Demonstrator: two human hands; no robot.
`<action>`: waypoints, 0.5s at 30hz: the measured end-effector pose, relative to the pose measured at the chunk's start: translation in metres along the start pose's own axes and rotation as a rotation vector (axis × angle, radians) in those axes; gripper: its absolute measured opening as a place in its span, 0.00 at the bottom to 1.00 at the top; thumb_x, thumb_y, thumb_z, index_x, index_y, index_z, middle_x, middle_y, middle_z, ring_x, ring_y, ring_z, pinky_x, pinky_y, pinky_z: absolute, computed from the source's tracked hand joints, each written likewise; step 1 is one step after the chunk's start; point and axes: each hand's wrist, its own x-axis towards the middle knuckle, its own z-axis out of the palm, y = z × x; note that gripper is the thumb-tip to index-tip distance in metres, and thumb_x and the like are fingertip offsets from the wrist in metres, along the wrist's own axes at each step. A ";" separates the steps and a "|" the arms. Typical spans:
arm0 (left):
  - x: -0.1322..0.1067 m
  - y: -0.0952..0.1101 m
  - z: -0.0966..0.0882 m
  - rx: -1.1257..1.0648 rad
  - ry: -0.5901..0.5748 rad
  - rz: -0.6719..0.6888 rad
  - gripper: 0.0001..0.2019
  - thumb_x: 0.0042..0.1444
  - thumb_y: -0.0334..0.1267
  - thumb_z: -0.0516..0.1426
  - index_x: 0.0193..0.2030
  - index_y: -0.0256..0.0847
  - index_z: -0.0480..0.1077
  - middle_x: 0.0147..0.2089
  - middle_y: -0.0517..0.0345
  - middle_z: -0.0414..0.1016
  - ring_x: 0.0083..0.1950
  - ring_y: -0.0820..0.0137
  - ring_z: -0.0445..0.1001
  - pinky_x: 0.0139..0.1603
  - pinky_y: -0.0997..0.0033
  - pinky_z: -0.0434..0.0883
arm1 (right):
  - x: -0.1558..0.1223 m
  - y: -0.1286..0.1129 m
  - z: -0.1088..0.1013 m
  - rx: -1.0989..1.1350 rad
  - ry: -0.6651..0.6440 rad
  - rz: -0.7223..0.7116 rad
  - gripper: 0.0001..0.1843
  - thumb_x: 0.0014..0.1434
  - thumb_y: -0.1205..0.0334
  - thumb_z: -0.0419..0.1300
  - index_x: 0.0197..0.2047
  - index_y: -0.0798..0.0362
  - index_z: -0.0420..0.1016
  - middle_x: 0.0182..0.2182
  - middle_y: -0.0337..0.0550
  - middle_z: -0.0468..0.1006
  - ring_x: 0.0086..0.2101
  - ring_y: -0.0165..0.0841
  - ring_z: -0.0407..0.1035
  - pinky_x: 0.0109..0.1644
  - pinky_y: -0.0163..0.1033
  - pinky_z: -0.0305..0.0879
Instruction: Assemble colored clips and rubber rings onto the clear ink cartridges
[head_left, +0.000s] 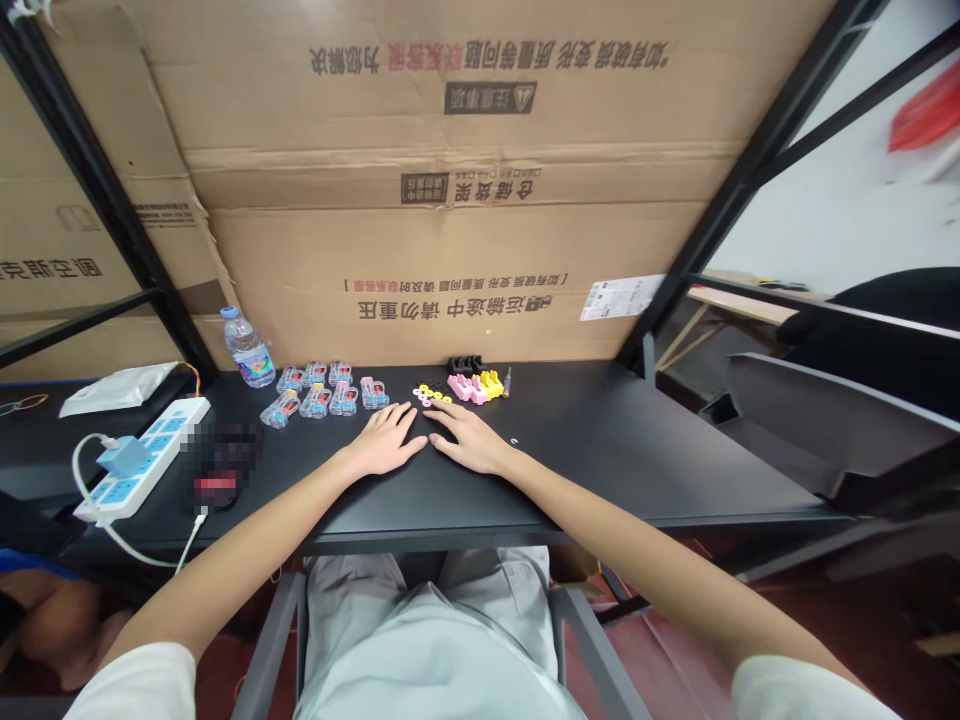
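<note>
My left hand (pixel 382 441) lies flat on the black table (pixel 585 450), fingers spread and nothing in it. Close beside it, my right hand (pixel 469 440) rests palm down too, its fingers apart. Just beyond the fingertips are several small yellow and pink rings (pixel 435 394). Behind my right hand sit pink plastic parts (pixel 466 388), yellow plastic parts (pixel 491 384) and black plastic parts (pixel 465 364). A small dark pointed tool or tube (pixel 507 382) stands at their right. Several clear plastic pieces with blue and red insides (pixel 343 397) are grouped left of the rings.
At the left are a water bottle (pixel 249 348), a white power strip (pixel 150 460) with a blue charger (pixel 124 456), a blurred-out dark device (pixel 221 465) and a white packet (pixel 120 388). Cardboard (pixel 420 240) walls the back. A tiny white piece (pixel 514 441) lies right of my right hand.
</note>
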 end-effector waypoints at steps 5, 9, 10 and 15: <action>0.000 -0.001 0.000 0.002 0.009 0.005 0.38 0.73 0.62 0.42 0.80 0.40 0.53 0.83 0.42 0.48 0.83 0.47 0.46 0.80 0.43 0.49 | 0.000 -0.001 -0.002 -0.007 -0.022 -0.009 0.27 0.72 0.52 0.57 0.70 0.54 0.73 0.72 0.58 0.67 0.71 0.50 0.63 0.75 0.58 0.60; 0.000 -0.002 0.001 0.002 0.006 0.012 0.39 0.73 0.63 0.42 0.80 0.39 0.53 0.83 0.42 0.48 0.83 0.47 0.46 0.80 0.43 0.49 | -0.001 -0.002 -0.002 -0.003 -0.018 -0.012 0.27 0.72 0.52 0.57 0.70 0.53 0.73 0.73 0.57 0.66 0.71 0.50 0.62 0.75 0.59 0.60; 0.001 -0.002 0.001 -0.001 0.009 0.015 0.39 0.73 0.63 0.42 0.80 0.40 0.53 0.83 0.42 0.48 0.83 0.47 0.47 0.80 0.43 0.49 | -0.001 -0.002 -0.002 0.002 -0.016 -0.014 0.27 0.72 0.51 0.57 0.70 0.52 0.73 0.73 0.57 0.66 0.71 0.51 0.62 0.75 0.60 0.60; 0.002 -0.005 0.003 -0.002 0.022 0.021 0.38 0.72 0.63 0.42 0.80 0.41 0.53 0.83 0.42 0.49 0.83 0.47 0.47 0.80 0.42 0.49 | -0.001 0.000 0.002 0.002 0.009 0.000 0.26 0.72 0.51 0.58 0.68 0.51 0.75 0.74 0.57 0.63 0.71 0.52 0.61 0.75 0.62 0.59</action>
